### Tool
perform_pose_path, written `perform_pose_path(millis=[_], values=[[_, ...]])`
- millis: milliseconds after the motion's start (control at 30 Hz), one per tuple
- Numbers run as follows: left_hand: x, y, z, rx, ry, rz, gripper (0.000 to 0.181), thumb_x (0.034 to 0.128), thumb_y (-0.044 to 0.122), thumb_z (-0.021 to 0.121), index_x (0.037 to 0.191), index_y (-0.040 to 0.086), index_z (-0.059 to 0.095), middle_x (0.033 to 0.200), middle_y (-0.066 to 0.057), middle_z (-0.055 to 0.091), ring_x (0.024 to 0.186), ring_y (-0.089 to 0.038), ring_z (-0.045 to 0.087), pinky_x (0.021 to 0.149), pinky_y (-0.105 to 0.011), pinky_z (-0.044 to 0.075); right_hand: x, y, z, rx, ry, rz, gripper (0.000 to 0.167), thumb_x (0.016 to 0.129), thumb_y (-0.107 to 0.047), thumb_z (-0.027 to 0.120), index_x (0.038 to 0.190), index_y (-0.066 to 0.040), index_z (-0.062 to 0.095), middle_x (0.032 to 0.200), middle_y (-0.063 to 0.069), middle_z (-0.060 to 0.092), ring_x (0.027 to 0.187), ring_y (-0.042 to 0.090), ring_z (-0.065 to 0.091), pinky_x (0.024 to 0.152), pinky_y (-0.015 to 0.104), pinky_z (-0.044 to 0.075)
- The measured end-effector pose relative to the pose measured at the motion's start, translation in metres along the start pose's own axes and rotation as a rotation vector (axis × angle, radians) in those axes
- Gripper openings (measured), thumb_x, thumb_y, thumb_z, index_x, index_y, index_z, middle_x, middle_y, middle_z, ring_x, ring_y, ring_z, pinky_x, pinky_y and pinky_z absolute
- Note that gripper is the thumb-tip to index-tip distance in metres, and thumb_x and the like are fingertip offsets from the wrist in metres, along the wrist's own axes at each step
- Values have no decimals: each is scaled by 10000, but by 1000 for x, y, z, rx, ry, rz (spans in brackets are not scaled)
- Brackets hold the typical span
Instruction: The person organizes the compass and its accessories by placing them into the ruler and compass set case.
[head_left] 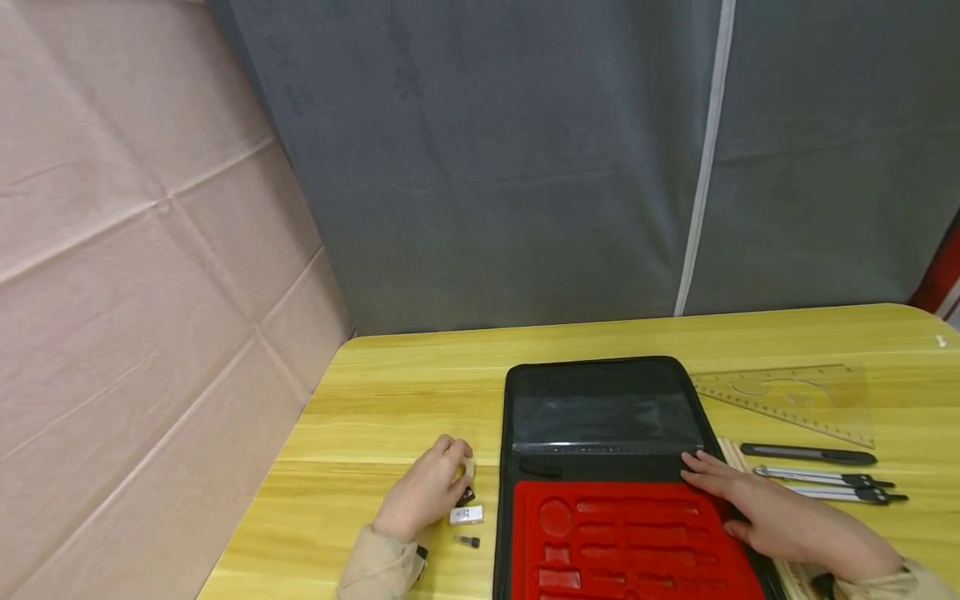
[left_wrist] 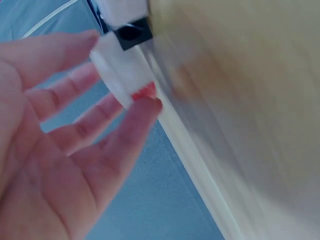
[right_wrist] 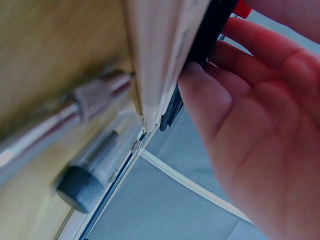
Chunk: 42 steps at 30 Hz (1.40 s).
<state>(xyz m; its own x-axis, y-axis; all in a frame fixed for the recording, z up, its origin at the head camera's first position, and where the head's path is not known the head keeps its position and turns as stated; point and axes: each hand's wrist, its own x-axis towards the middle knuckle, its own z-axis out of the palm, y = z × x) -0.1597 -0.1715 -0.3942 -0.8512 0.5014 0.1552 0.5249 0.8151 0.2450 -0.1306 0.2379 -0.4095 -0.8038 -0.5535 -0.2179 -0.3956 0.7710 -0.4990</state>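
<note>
My left hand (head_left: 426, 492) (left_wrist: 65, 130) pinches a small whitish object (head_left: 468, 471) (left_wrist: 122, 67) with a red patch, at the left of the case. Just below it lie a black sharpener-like piece (head_left: 466, 497) (left_wrist: 133, 33), a white labelled block (head_left: 467, 515) and a small dark-capped tube (head_left: 467, 542). The open black case (head_left: 600, 375) holds a red moulded tray (head_left: 555, 518) with vacant recesses. My right hand (head_left: 795, 521) (right_wrist: 260, 115) rests on the case's right edge, fingers spread in the head view, thumb against the black edge in the right wrist view.
A clear triangular ruler (head_left: 795, 400) lies at the back right. Below it are a black-handled tool (head_left: 806, 454) and two metal compasses (head_left: 813, 477). Pale wooden rulers (head_left: 731, 454) lie along the case's right side. A grey curtain (head_left: 487, 167) hangs behind the table.
</note>
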Motion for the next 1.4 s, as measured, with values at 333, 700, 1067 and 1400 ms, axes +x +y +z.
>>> perform_pose_path(millis=[333,700,1067,1400], values=[[1,3,-3,-22,-13,20,159,851,128,611,1003,84,615,950,-33,553,728,-68,490,647,-197,467,-1,4,4,-44,54,-41,565,743,-25,677,1280,-33,501,1419,210,307,1351,317,175,848,480,446],[4,11,-6,-45,-27,56,231,867,152,595,1077,57,606,1036,-38,587,861,-120,556,765,-242,494,-3,1,1,0,25,12,574,738,-32,691,1277,-10,495,1425,255,265,1253,525,194,838,553,411],[4,36,-11,23,66,221,199,844,165,634,1016,63,632,1005,-14,566,886,-105,547,796,-193,478,1,-2,1,13,16,27,567,737,-5,686,1273,-8,500,1430,254,255,1263,520,188,813,514,443],[4,44,-12,36,85,275,207,855,175,627,1039,80,626,1044,-15,563,945,-121,536,852,-224,465,0,-2,1,22,14,33,572,740,-11,686,1279,-11,494,1435,255,244,1265,519,183,807,507,446]])
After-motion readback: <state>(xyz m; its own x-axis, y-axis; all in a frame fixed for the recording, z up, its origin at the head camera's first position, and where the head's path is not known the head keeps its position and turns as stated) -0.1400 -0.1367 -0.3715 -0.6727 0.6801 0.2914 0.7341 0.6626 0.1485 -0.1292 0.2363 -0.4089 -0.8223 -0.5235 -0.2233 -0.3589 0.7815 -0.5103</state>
